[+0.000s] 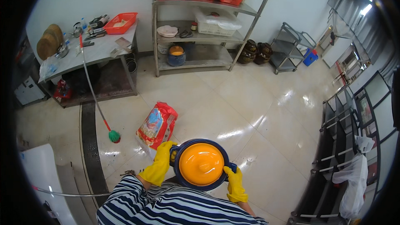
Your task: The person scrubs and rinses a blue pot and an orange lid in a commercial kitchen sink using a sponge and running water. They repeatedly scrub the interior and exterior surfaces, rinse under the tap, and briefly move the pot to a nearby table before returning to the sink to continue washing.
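I hold a dark blue pot in front of my body, above the tiled floor. Its glossy orange lid sits on top, with a round knob in the middle. My left hand, in a yellow rubber glove, grips the pot's left side handle. On the opposite handle is my right hand, gloved the same way, with the thumb near the rim. A red printed sack stands on the floor just beyond my left hand.
A steel shelf rack stands ahead, with a similar blue pot on its bottom shelf. At left, a green brush leans against a metal table. A grey trolley and brown jars stand beyond; black racks line the right.
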`<state>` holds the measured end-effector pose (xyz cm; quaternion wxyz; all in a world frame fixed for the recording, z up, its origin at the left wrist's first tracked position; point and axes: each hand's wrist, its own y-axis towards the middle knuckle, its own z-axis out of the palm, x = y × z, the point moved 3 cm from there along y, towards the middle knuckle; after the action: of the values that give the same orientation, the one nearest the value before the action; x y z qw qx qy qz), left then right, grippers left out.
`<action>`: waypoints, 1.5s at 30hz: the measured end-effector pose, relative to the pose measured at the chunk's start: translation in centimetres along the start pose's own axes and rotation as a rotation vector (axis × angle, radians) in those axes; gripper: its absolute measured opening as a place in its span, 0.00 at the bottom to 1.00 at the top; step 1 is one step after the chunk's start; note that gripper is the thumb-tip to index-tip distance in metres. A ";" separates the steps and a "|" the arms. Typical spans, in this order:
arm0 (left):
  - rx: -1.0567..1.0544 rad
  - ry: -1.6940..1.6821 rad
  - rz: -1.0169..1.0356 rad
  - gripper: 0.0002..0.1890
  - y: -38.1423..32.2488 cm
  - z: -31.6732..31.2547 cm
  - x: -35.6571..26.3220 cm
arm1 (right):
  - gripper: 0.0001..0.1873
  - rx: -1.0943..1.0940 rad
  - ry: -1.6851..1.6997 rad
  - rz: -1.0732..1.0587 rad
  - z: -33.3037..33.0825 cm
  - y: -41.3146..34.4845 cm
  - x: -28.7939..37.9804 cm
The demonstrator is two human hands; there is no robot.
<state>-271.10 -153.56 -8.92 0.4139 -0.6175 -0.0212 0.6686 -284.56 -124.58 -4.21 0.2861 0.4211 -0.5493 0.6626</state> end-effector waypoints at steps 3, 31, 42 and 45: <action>0.035 -0.019 0.011 0.15 5.5 6.4 -3.0 | 0.17 -0.070 -0.021 -0.016 0.7 5.7 6.1; -0.217 -0.232 0.055 0.14 49.4 34.6 -21.7 | 0.16 0.216 -0.216 0.035 17.0 64.3 32.8; -0.453 -0.142 0.118 0.14 54.0 35.7 -26.4 | 0.15 0.456 -0.397 0.070 27.3 76.1 37.5; -0.556 -0.373 0.071 0.12 53.7 34.2 -26.0 | 0.17 0.565 -0.382 0.106 31.0 76.2 38.5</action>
<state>-330.96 -187.42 -8.78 0.1950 -0.5743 -0.2567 0.7525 -359.67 -175.56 -6.42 0.0151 0.5709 -0.4088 0.7119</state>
